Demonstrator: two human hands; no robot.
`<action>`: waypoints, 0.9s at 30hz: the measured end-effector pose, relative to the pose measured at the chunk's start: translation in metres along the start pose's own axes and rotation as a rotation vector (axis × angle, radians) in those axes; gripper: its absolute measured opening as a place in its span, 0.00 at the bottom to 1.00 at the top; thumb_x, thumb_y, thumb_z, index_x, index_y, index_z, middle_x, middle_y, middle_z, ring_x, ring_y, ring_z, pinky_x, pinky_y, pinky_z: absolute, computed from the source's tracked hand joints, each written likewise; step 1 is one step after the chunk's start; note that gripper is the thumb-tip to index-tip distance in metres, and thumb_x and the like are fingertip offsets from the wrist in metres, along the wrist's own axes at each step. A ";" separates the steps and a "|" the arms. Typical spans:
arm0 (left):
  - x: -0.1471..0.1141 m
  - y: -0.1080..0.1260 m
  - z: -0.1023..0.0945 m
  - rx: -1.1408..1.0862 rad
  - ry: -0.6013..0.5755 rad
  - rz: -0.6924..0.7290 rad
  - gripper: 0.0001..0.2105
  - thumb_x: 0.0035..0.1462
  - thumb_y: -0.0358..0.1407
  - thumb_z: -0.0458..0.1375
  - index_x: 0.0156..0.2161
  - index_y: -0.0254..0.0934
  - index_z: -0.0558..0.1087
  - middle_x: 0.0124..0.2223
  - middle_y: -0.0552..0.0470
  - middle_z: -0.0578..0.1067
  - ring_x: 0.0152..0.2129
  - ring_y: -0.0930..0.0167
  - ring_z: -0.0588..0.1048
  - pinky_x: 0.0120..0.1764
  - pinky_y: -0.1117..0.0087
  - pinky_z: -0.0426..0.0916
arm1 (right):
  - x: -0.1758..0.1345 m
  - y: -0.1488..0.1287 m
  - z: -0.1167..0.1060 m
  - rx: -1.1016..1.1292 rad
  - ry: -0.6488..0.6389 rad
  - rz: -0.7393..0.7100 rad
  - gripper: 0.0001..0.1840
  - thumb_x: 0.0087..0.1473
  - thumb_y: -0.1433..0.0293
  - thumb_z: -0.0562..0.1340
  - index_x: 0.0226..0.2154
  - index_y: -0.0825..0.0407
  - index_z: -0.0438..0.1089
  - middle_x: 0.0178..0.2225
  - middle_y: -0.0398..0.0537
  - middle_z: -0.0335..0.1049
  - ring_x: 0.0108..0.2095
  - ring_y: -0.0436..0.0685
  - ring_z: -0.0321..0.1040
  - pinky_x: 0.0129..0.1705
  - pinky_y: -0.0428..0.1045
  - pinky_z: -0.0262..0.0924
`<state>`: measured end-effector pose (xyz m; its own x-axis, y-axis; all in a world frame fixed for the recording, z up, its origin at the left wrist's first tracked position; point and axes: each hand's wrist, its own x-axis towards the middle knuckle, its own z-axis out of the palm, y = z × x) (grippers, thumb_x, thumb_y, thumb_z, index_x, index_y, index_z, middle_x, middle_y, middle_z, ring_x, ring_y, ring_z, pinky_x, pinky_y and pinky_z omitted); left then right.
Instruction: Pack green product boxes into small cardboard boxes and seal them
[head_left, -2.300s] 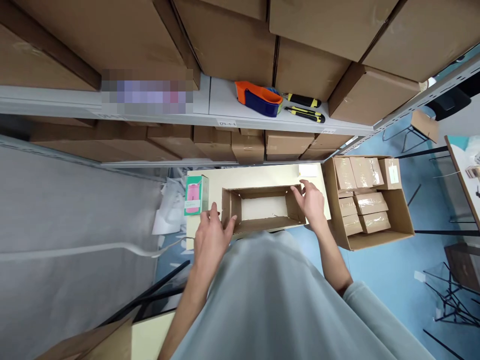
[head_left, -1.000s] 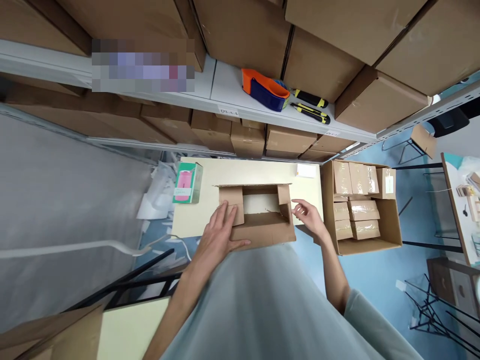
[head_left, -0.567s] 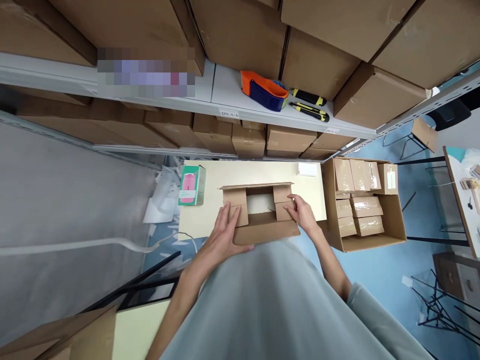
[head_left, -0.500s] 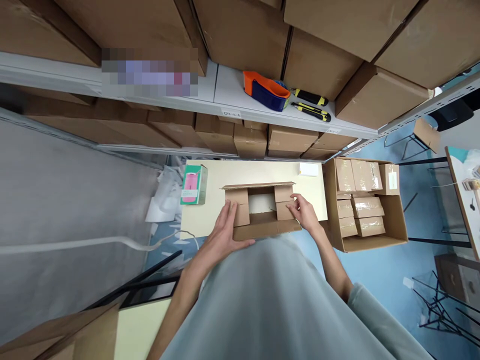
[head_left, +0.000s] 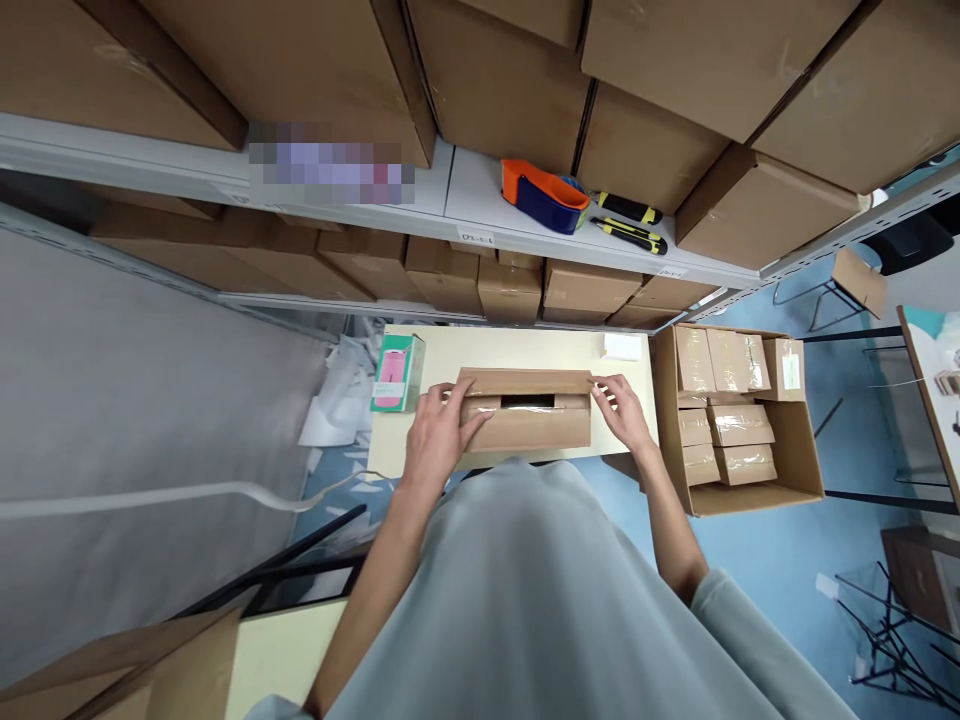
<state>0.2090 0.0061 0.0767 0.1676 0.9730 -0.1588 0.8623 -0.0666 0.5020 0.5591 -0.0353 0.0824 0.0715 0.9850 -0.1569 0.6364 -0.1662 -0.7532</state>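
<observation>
A small brown cardboard box [head_left: 536,430] lies on the pale table in front of me. Its two long flaps are folded inward, and a narrow dark gap shows between them. My left hand [head_left: 439,430] grips the box's left end, fingers on the far flap and thumb over the near one. At the far right corner, my right hand [head_left: 619,408] has its thumb and fingertips on the far flap's edge. Left of the box stands a green and white carton [head_left: 397,373] with a pink picture. A small white box [head_left: 622,346] lies behind on the right.
To the right, a large open carton [head_left: 799,470] holds several taped brown boxes. Across the front, a shelf [head_left: 469,185] carries big cartons, an orange and blue tape dispenser [head_left: 544,195] and yellow-black cutters [head_left: 630,222]. A white cable [head_left: 247,490] runs at left.
The box's long flaps have come down over the short end flaps, leaving only a slit where the wide opening was. My left hand has moved up onto the flaps.
</observation>
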 end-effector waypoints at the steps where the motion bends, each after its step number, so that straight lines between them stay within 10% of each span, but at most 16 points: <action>1: -0.001 -0.003 0.002 -0.014 0.015 0.017 0.28 0.69 0.49 0.63 0.70 0.40 0.72 0.64 0.34 0.74 0.63 0.48 0.73 0.63 0.51 0.72 | 0.000 0.001 0.001 -0.009 -0.012 -0.002 0.27 0.74 0.48 0.57 0.58 0.47 0.79 0.54 0.55 0.73 0.46 0.59 0.78 0.48 0.54 0.76; 15: 0.008 -0.032 0.058 -0.545 0.164 -0.141 0.24 0.66 0.53 0.62 0.59 0.40 0.77 0.60 0.40 0.76 0.49 0.62 0.79 0.58 0.57 0.76 | -0.003 0.019 0.054 0.171 0.119 0.136 0.24 0.67 0.47 0.63 0.52 0.47 0.71 0.57 0.56 0.76 0.51 0.63 0.77 0.48 0.55 0.75; 20: 0.026 -0.054 0.090 -0.763 0.227 -0.280 0.41 0.60 0.55 0.70 0.72 0.40 0.67 0.60 0.39 0.78 0.57 0.60 0.79 0.59 0.58 0.76 | 0.012 0.027 0.067 0.224 0.114 0.190 0.35 0.68 0.45 0.63 0.67 0.47 0.66 0.65 0.60 0.75 0.59 0.68 0.78 0.53 0.57 0.75; 27: 0.036 -0.061 0.094 -0.861 0.104 -0.257 0.35 0.63 0.59 0.67 0.66 0.38 0.75 0.62 0.39 0.82 0.58 0.56 0.81 0.63 0.54 0.76 | 0.014 0.031 0.066 0.274 0.040 0.195 0.38 0.73 0.48 0.59 0.77 0.45 0.63 0.67 0.52 0.77 0.62 0.68 0.79 0.66 0.60 0.71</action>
<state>0.2076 0.0243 -0.0393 -0.0607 0.9529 -0.2970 0.2043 0.3031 0.9308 0.5289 -0.0295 0.0149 0.2053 0.9334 -0.2942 0.3775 -0.3529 -0.8561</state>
